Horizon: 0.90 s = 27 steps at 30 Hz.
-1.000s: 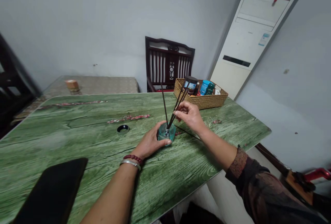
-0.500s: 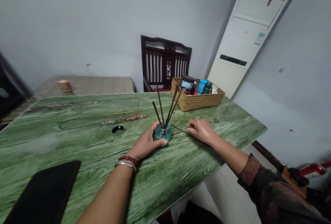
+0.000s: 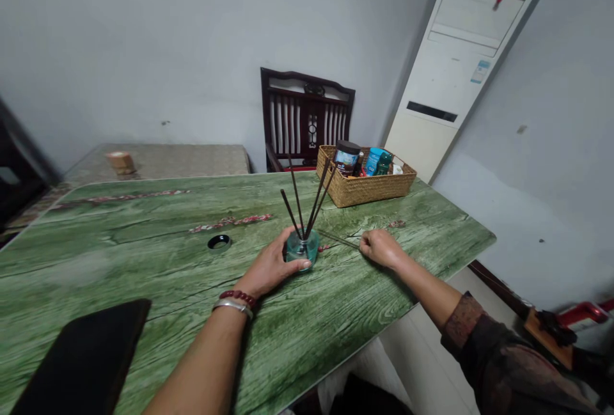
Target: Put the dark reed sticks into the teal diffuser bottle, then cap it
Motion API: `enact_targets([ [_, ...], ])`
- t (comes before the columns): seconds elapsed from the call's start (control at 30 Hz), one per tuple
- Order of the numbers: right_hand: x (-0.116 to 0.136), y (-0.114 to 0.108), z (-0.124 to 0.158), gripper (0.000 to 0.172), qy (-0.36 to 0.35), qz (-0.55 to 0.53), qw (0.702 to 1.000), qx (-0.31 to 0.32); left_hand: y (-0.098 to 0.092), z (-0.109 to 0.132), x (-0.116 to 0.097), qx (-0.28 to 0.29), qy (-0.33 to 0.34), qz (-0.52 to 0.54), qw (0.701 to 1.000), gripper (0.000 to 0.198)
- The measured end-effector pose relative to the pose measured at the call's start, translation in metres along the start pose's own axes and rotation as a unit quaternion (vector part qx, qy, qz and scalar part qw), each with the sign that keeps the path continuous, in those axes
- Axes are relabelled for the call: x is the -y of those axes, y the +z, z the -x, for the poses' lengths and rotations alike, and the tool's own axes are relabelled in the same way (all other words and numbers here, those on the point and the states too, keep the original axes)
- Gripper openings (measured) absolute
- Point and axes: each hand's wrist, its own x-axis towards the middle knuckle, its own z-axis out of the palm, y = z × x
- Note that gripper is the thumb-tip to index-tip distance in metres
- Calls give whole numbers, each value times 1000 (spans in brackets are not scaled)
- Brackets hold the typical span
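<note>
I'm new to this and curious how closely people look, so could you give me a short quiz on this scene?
1. Which hand holds the glass bottle: left or right?
2. True or false: the black ring lies inside the wicker basket.
3. Fill the gap: next to the silver bangle runs a string of dark red ____.

Key: 1. Left hand. 2. False. 3. Beads.

table: green wood grain, pink blossom sprigs | centre: teal glass bottle, dark brown reed sticks | 1 o'clock: tan woven basket | 4 o'clock: rust-patterned cuff, dark sleeve | 7 o'clock: dark red beads
</note>
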Motion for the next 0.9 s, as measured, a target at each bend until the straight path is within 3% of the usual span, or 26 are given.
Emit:
enact_targets([
  [0.13, -17, -6, -2, 14, -1, -137, 990, -45, 0, 0, -3, 2, -4, -1, 1000, 74],
  [0.27, -26, -14, -3, 10, 50, -290, 953, -79, -1, 1, -4, 4, -1, 4, 1000, 74],
  [0.4, -20, -26, -2, 20, 61, -488, 867, -80, -1, 1, -4, 3, 0, 5, 1000, 73],
  [0.57, 8, -47, 2, 31, -42, -646, 752, -124, -1, 1, -6, 7, -2, 11, 1000, 74],
  [0.67, 34, -59, 0, 33, -92, -689, 702, -154, 0, 1, -4, 2, -3, 14, 1000, 74],
  [0.77, 59, -67, -6, 32, -133, -700, 681, -171, 1, 0, -1, -7, 5, 22, 1000, 74],
  [0.9, 83, -69, -17, 28, -164, -673, 701, -171, 2, -1, 0, -10, 15, 26, 999, 75],
])
